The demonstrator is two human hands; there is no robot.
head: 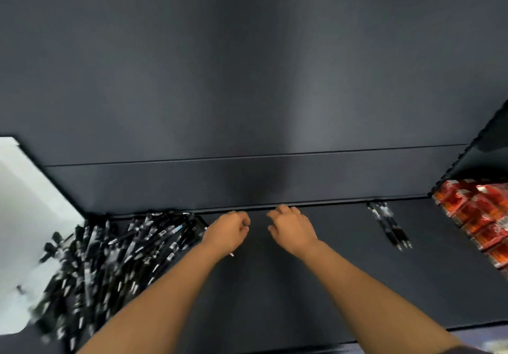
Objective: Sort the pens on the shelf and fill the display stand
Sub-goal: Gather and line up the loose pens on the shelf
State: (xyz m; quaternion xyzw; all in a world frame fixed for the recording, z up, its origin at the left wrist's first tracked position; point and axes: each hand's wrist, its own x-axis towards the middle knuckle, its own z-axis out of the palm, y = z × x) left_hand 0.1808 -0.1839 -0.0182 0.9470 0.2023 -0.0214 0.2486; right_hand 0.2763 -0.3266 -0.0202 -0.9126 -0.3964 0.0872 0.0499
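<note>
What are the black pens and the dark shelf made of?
The heap of black pens with white labels looks like glossy plastic, since the barrels glint. The flat dark grey shelf seems painted metal or laminate, with a soft satin sheen; the blur leaves it open.

A shop: dark shelf (302,285) with loose pens (115,254), red packs (478,216).

Stacked glossy red cartons with white lettering (478,216), far right, blurred. Dark grey matte back panel (247,65), one horizontal seam low across it. Flat white board (24,188), left edge.
</note>
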